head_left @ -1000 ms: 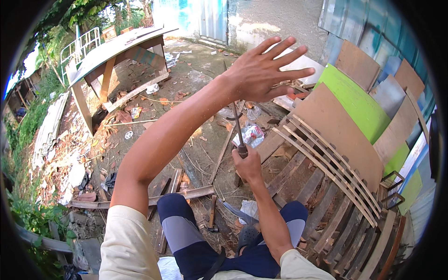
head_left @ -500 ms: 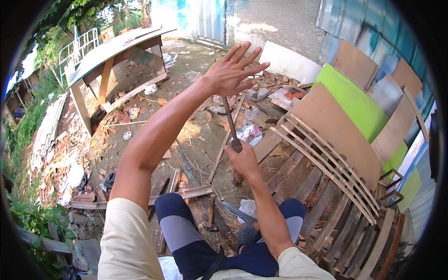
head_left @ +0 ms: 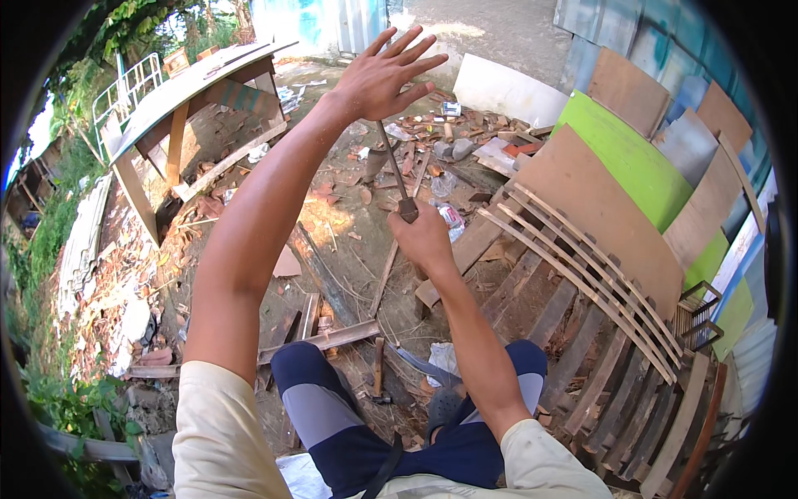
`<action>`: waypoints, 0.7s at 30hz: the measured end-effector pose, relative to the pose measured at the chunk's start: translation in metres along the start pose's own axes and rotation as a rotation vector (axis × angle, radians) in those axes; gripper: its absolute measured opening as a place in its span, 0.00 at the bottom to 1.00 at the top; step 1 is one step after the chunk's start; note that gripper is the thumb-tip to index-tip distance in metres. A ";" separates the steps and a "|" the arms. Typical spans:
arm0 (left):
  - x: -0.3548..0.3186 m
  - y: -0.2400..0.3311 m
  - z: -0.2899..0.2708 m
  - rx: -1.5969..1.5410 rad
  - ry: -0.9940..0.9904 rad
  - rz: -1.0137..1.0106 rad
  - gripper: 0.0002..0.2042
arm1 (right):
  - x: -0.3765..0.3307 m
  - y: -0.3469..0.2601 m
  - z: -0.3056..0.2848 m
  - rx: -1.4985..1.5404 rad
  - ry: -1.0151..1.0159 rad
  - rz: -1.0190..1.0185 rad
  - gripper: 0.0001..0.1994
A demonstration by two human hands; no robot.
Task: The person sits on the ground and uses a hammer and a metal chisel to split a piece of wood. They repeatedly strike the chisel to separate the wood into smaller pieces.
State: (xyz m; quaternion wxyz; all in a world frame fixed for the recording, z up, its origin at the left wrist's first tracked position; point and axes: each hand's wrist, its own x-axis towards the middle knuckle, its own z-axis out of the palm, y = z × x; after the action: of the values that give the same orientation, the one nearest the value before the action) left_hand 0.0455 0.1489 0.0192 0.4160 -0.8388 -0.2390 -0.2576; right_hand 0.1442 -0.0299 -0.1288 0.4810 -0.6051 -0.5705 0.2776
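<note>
1. Right hand (head_left: 426, 239) is fisted around the handle of a long thin dark metal tool (head_left: 394, 166), which angles up and away from the fist. Its far tip is hidden behind the raised left hand, so the kind of tool cannot be told. A loose grip at this angle could let the tool twist or slip out.
2. Left hand (head_left: 384, 76) is held high and holds nothing, fingers spread, palm facing away. It sits right over the tool's upper end, and any upward jerk of the tool could hit the palm or wrist.
3. Ground below is bare dirt (head_left: 349, 233) littered with broken wood scraps and rubble (head_left: 453, 133). A dropped tool could bounce or get lost there, and footing looks poor.
4. Curved pale wooden slats (head_left: 573, 258) rest over dark weathered planks (head_left: 582, 366) just beside the right forearm. A sideways swing could catch them and knock them loose.
5. Dark-handled hammer (head_left: 378, 370) lies on the ground near the legs in blue and grey trousers (head_left: 332, 407). Stepping back could mean treading on it.
6. Tilted wooden tabletop (head_left: 191, 83) stands well apart at left, so little risk there.
</note>
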 end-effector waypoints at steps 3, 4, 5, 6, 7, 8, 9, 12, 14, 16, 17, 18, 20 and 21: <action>0.006 0.001 -0.006 0.044 0.047 -0.006 0.26 | 0.008 0.004 0.002 -0.008 0.006 0.028 0.12; 0.014 0.002 -0.017 0.036 0.086 0.000 0.26 | 0.011 0.008 0.001 -0.025 0.011 0.013 0.13; 0.023 0.002 -0.028 0.076 0.142 0.019 0.29 | 0.011 0.013 -0.001 -0.042 0.015 -0.002 0.13; 0.037 0.008 -0.053 0.110 0.201 0.042 0.33 | 0.012 0.019 -0.003 -0.061 0.026 -0.012 0.14; 0.044 0.012 -0.078 0.153 0.255 0.062 0.37 | 0.009 0.018 -0.002 -0.045 0.039 -0.025 0.14; 0.045 0.022 -0.099 0.061 0.177 0.030 0.32 | 0.006 0.019 -0.003 -0.036 0.055 -0.037 0.14; 0.045 0.033 -0.118 -0.033 0.102 0.002 0.28 | 0.003 0.021 -0.005 -0.027 0.074 -0.048 0.14; 0.004 0.016 -0.024 -0.193 0.093 0.077 0.27 | -0.002 0.021 0.011 -0.007 0.010 -0.089 0.15; 0.002 0.010 0.012 -0.111 -0.033 0.034 0.29 | -0.003 0.011 0.008 -0.028 -0.003 -0.081 0.14; 0.024 0.022 -0.021 -0.179 0.093 0.015 0.29 | -0.003 0.019 0.009 -0.045 0.019 -0.038 0.14; 0.038 0.018 -0.045 -0.179 0.172 0.006 0.30 | -0.002 0.024 0.007 -0.027 0.030 -0.094 0.14; 0.037 0.025 -0.057 -0.190 0.248 0.013 0.29 | -0.004 0.031 0.004 -0.013 0.029 -0.080 0.14; 0.031 0.040 -0.077 -0.216 0.413 0.031 0.28 | -0.003 0.039 -0.007 0.009 0.038 -0.054 0.14; -0.008 0.023 -0.026 -0.214 0.089 0.052 0.27 | -0.005 0.032 0.007 0.045 0.034 -0.105 0.14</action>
State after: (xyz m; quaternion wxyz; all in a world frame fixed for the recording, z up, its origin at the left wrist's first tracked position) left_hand 0.0476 0.1139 0.0140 0.3409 -0.8720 -0.1694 -0.3079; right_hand 0.1502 -0.0289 -0.1615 0.5179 -0.5678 -0.5870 0.2545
